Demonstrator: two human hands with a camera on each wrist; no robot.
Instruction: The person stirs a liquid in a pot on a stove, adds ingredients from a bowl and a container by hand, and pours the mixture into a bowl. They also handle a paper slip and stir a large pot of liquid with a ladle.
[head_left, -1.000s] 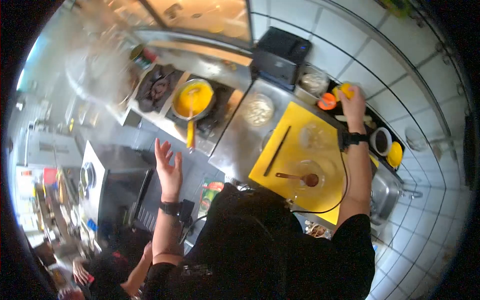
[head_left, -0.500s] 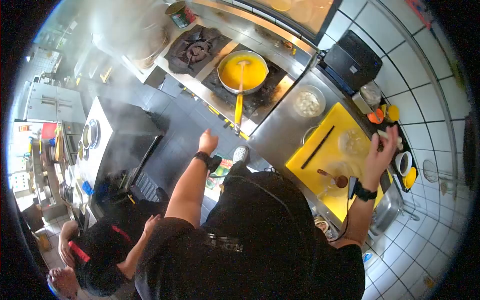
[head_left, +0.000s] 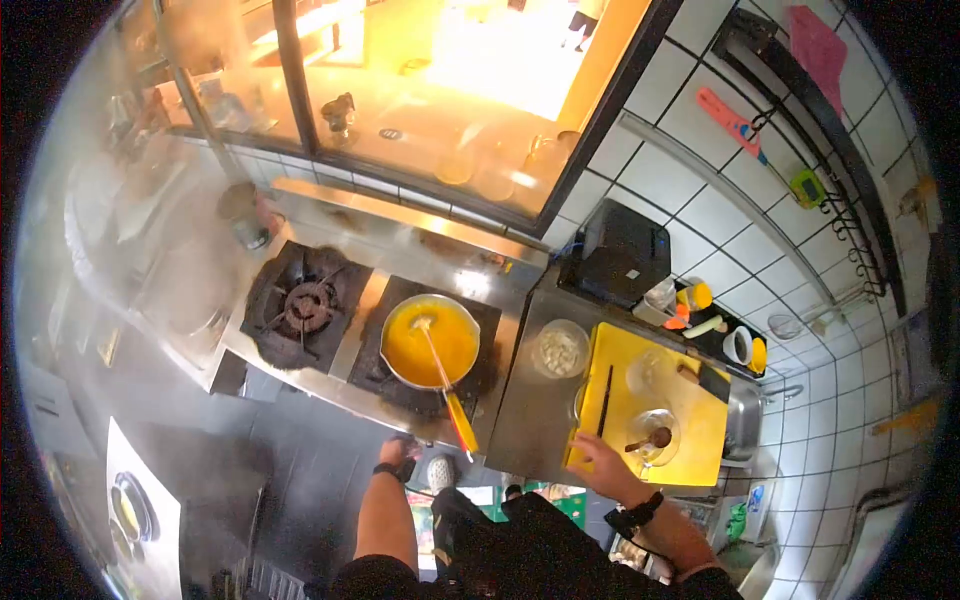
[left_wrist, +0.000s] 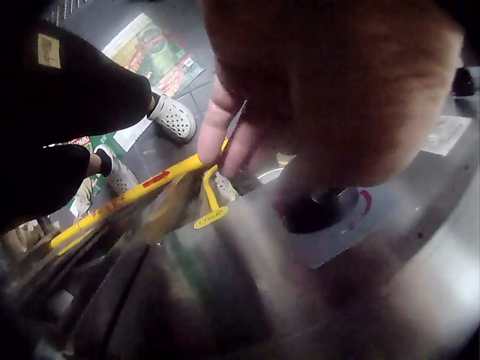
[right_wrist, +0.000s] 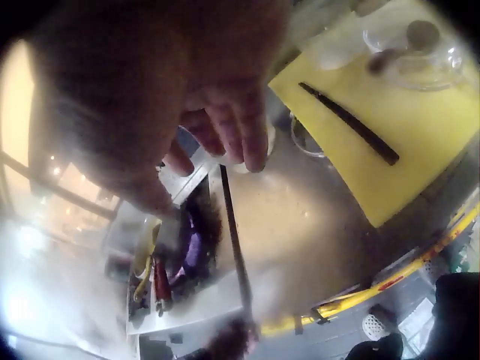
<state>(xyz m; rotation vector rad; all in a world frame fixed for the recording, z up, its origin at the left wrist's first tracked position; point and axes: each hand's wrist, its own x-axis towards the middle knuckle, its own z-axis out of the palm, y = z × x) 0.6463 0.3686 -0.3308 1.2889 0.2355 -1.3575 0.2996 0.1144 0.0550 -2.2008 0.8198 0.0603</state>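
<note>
The left hand (head_left: 398, 457) is low at the stove's front edge, below the pan (head_left: 430, 345) of yellow liquid. In the left wrist view that hand (left_wrist: 330, 82) has bent fingers beside a yellow rail (left_wrist: 127, 196); whether it grips anything is hidden. The right hand (head_left: 605, 470), fingers loosely bent, hovers by the near left corner of the yellow board (head_left: 690, 455). Nothing shows between the fingers of that hand (right_wrist: 187, 97) in the right wrist view. A utensil (head_left: 432, 355) rests in the pan, along its yellow handle (head_left: 460, 425). A dark stick-like tool (head_left: 606, 400) lies on the board.
A bowl of white pieces (head_left: 562, 350) stands between stove and board. On the board are clear bowls and a brown ladle (head_left: 652, 440). An empty burner (head_left: 307, 305) is left of the pan; steam rises farther left. A black appliance (head_left: 620, 250) stands behind, a sink (head_left: 742, 420) at right.
The right hand has come away from the containers at the back, across the board to its near left corner. The left hand has lowered to the stove front. The head view has shifted.
</note>
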